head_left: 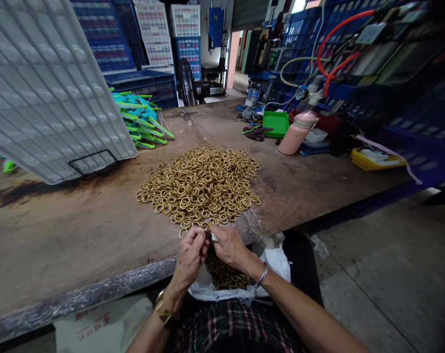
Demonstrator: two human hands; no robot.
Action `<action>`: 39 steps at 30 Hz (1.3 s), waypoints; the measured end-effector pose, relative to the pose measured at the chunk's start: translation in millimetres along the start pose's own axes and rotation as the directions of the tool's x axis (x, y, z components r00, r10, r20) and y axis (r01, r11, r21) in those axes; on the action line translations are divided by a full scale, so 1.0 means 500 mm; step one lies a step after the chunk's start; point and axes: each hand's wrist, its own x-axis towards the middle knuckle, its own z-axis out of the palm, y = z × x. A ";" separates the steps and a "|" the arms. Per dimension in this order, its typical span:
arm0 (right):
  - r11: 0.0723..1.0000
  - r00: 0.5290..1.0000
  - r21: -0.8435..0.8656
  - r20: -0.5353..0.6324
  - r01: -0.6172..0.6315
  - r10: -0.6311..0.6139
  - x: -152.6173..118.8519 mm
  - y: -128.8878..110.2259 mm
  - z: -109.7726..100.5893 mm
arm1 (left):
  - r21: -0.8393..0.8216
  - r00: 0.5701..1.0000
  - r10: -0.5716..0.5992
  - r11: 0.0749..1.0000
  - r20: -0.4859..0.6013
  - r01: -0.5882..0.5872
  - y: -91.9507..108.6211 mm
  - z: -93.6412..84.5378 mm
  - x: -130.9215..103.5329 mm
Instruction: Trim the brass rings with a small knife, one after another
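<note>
A heap of brass-coloured rings [204, 181] lies on the worktable in front of me. At the heap's near edge, my left hand [193, 250] and my right hand [230, 245] meet fingertip to fingertip. Both are closed in a pinch, and a small dark thing [208, 236] shows between them, too small to name. Something whitish [214, 237] sits by the right fingers. Just beyond the left fingers lies a single ring [183, 234]. Below my hands, a white sack [277, 262] hangs open over my lap with more rings [230, 279] inside.
A large white ribbed crate [61, 93] stands tilted on the left, beside green and blue plastic pieces [143, 120]. At the right are a pink bottle [298, 133], a green tray [276, 124] and a yellow tray [377, 159]. The table's wrapped front edge [97, 284] runs before me.
</note>
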 end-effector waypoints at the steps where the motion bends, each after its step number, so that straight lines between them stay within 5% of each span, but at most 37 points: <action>1: 1.000 1.000 -0.027 0.004 -0.004 0.004 -0.001 -0.002 -0.001 | 0.008 1.000 0.001 1.000 -0.004 -0.001 -0.001 -0.001 0.000; 13: 0.996 0.998 -0.091 0.068 -0.008 0.014 0.002 -0.006 -0.004 | 0.079 0.999 0.030 0.996 0.034 -0.033 -0.012 -0.012 0.003; 18: 0.970 0.983 -0.227 0.138 -0.092 0.125 0.011 -0.002 -0.017 | 0.119 0.996 0.030 0.992 0.078 -0.039 -0.008 -0.012 -0.016; 23: 0.955 0.981 -0.238 0.037 -0.175 0.189 0.022 0.008 -0.012 | -0.124 0.986 -0.054 0.990 0.161 0.074 0.000 0.002 -0.040; 27: 0.968 0.987 -0.190 -0.041 -0.163 0.158 0.029 -0.003 0.002 | -0.314 0.992 -0.119 0.941 0.040 0.125 -0.006 -0.005 -0.030; 32: 0.940 0.985 -0.297 0.004 -0.166 0.175 0.026 -0.008 0.024 | -0.381 0.980 -0.193 0.911 -0.056 0.158 -0.006 -0.019 -0.029; 39: 0.971 0.982 -0.186 0.077 -0.154 0.170 0.047 0.080 0.042 | -0.509 0.986 -0.162 0.852 -0.035 0.121 -0.013 -0.035 0.018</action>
